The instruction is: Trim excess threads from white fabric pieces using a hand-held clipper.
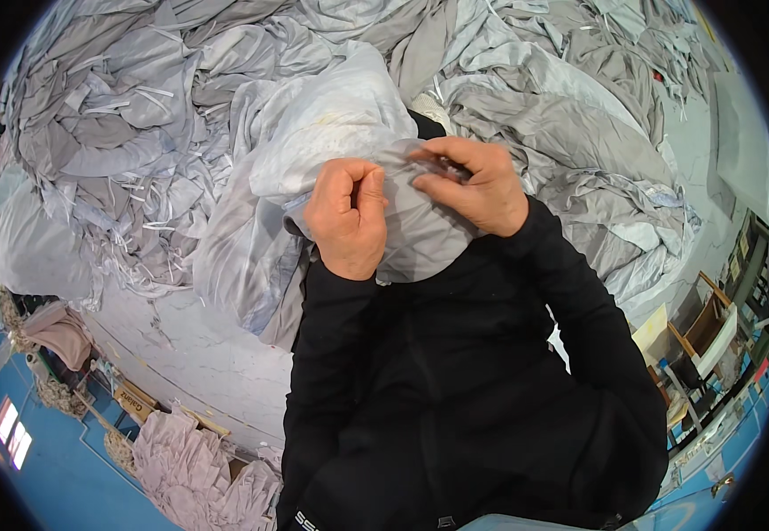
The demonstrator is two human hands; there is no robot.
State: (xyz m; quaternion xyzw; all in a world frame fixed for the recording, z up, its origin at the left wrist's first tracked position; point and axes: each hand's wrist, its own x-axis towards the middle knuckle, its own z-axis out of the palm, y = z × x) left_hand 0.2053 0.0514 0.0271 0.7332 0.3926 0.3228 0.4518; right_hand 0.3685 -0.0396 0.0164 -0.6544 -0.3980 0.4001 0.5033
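Cloth (420, 234) sits bunched right in front of your chest, held up between both hands, over the near edge of the table (189, 345). It's thin grey fabric, smooth with a slight sheen, pulled into a rounded dome where you grip it; soft creases fan out from the pinch points. A paler, bluish-white length of the same piece trails up and left from your hands and drapes down over the table edge in long limp folds.

Your left hand (346, 221) is curled into a fist on the cloth's left side, thumb pressed against the index finger, fabric pinched between them. Your right hand (473, 186) lies on top of the dome, fingers bent and drawn together, fingertips nipping a small fold at the upper edge. Whether something small is also held there, you can't tell: it's blurred. The hands are close together, not touching. Black sleeves (570, 292) cover both forearms.

Behind the hands the table is buried under a heap (136, 133) of similar fabric: greys, off-white, matte and crumpled, with narrow white strips (150, 212) tangled through it on the left. Bare table surface shows pale and marbled at lower left. Below it, a pinkish pile (189, 469) of cloth lies on the blue floor (57, 478).
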